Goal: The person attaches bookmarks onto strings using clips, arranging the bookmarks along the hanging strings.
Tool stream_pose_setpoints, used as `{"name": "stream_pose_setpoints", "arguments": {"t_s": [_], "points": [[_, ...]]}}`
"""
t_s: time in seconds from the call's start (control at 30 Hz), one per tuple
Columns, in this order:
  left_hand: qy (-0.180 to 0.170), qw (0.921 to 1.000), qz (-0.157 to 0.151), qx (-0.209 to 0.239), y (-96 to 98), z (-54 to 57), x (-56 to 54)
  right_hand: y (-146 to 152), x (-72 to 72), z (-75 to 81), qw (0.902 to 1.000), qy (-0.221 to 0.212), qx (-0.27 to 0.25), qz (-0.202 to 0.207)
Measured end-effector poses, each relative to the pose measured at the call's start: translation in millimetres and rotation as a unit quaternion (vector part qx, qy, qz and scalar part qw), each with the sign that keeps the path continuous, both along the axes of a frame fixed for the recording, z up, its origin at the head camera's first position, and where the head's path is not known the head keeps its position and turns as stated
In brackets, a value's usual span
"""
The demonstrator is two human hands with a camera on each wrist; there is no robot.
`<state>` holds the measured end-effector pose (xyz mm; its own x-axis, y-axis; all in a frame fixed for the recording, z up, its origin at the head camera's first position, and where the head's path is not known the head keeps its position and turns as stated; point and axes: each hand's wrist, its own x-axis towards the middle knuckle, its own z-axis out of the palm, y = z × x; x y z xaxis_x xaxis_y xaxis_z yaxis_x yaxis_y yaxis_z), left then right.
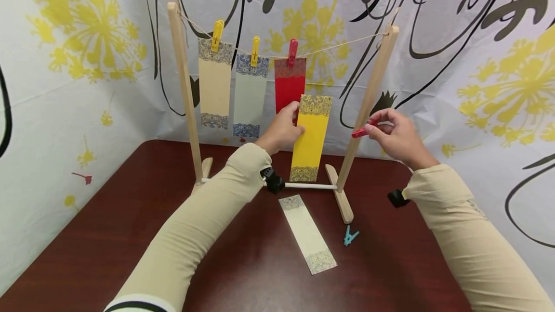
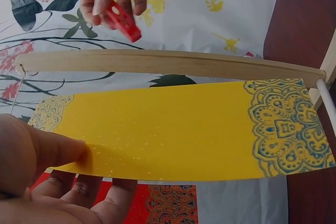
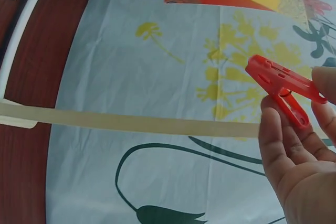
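Note:
My left hand [image 1: 284, 129] pinches a yellow patterned card [image 1: 313, 131] by its left edge, thumb in front, and holds it up below the string. In the left wrist view the thumb presses on the yellow face, with the other fingers behind. My right hand [image 1: 401, 136] grips a red clothespin [image 3: 278, 85] by its arms, to the right of the yellow card and near the right post. Behind the left hand hangs a red card [image 1: 289, 83], held on the string [image 1: 334, 47] by another red clothespin [image 1: 293, 52].
A beige card [image 1: 214, 85] and a pale grey-green card [image 1: 250, 93] hang from yellow clothespins on the left. The wooden stand's right post [image 1: 368, 95] rises beside the right hand. On the dark table [image 1: 243, 254] lie a cream card [image 1: 307, 232] and a blue clothespin [image 1: 349, 236].

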<state>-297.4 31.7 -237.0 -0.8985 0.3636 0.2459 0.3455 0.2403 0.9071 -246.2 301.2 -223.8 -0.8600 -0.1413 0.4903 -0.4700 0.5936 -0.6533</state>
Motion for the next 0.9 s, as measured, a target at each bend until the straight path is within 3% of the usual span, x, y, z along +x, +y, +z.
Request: {"name": "stream_pose_setpoints", "arguments": {"t_s": [0.33, 0.63, 0.9], "points": [[0.030, 0.9987, 0.027, -0.032, 2.3, 8.0, 2.1, -12, -6.7, 20.5, 0.9966, 0.078, -0.010, -0.024], [0.038, 0.9987, 0.030, -0.015, 8.6, 21.8, 0.1, -26, -11.0, 41.1, 0.9950, 0.085, -0.037, -0.038], [0.062, 0.9954, 0.054, -0.049, 9.6, 34.4, -2.3, -40, -17.3, 63.3, 0.9903, 0.124, -0.044, -0.043]]}}
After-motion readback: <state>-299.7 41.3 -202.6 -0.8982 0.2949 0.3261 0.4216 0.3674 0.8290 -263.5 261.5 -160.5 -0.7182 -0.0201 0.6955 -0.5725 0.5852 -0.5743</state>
